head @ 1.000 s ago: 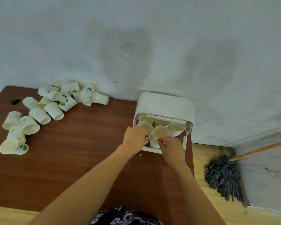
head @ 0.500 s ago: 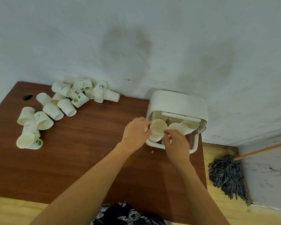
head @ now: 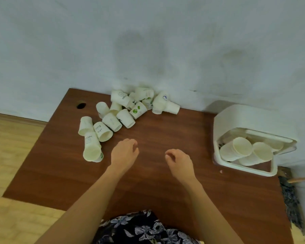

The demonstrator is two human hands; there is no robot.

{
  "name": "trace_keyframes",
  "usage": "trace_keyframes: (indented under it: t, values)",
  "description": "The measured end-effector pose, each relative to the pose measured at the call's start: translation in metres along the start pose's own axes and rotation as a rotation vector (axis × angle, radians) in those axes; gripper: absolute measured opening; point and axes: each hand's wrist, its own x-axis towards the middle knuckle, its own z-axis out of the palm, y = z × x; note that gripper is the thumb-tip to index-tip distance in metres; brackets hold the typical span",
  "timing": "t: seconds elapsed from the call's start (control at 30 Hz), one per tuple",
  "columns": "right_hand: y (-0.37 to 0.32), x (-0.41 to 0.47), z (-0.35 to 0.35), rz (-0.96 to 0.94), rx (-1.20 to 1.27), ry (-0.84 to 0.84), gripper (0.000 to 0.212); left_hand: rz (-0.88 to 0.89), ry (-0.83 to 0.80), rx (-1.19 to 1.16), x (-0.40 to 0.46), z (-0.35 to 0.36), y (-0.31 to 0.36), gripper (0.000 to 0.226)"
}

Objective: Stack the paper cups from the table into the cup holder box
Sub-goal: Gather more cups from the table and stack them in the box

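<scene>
My left hand (head: 124, 152) and right hand (head: 179, 162) hang loose and empty; some cups (head: 243, 150) sit in the box (head: 236, 117) right of them, most cups (head: 111, 121) lie loose ahead-left on the counter (head: 165, 131).

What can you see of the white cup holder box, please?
The cup holder box is white and looks like plastic, with rounded corners. It stands on the table at its right edge, near the wall. Its front is open; paper cups lie inside in stacks, mouths facing out. Neither hand touches it.
</scene>
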Motion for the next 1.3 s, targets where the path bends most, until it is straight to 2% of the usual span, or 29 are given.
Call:
trace_keyframes:
  t: [0.17, 0.27, 0.37, 0.43, 0.57, 0.67, 0.8, 0.93, 1.1, 1.23, 1.3]
  values:
    - [-0.057, 0.013, 0.055, 0.047, 0.0, -0.064, 0.021, -0.184, -0.037, 0.112, 0.01, -0.018, -0.087, 0.017]
    - [-0.082, 0.022, 0.078, 0.043, 0.004, -0.096, 0.021, -0.312, -0.137, 0.194, 0.013, -0.017, -0.122, 0.028]
    - [-0.103, 0.036, 0.094, 0.04, -0.038, -0.143, 0.021, -0.364, -0.206, 0.166, 0.018, -0.008, -0.151, 0.04]
    - [-0.114, 0.049, 0.103, 0.035, -0.067, -0.169, 0.021, -0.314, -0.21, 0.133, 0.023, -0.004, -0.164, 0.035]
    - [-0.136, 0.081, 0.121, 0.002, -0.142, -0.211, 0.022, -0.217, -0.144, 0.016, 0.038, -0.009, -0.178, 0.006]
    - [-0.153, 0.107, 0.138, -0.035, -0.191, -0.257, 0.026, -0.215, -0.122, -0.033, 0.051, -0.014, -0.185, 0.006]
    - [-0.176, 0.14, 0.162, -0.156, -0.266, -0.311, 0.044, -0.155, -0.12, -0.014, 0.061, -0.013, -0.191, 0.009]
    - [-0.19, 0.17, 0.188, -0.246, -0.462, -0.318, 0.055, -0.121, -0.142, -0.005, 0.067, -0.013, -0.187, 0.013]
    - [-0.19, 0.187, 0.202, -0.231, -0.544, -0.267, 0.034, -0.133, -0.167, -0.014, 0.073, -0.021, -0.179, 0.014]
    - [-0.182, 0.181, 0.187, -0.142, -0.442, -0.131, 0.013, -0.114, -0.164, -0.037, 0.074, -0.027, -0.173, 0.013]
    - [-0.174, 0.173, 0.172, -0.103, -0.375, -0.052, 0.012, -0.092, -0.132, -0.057, 0.073, -0.031, -0.166, 0.015]
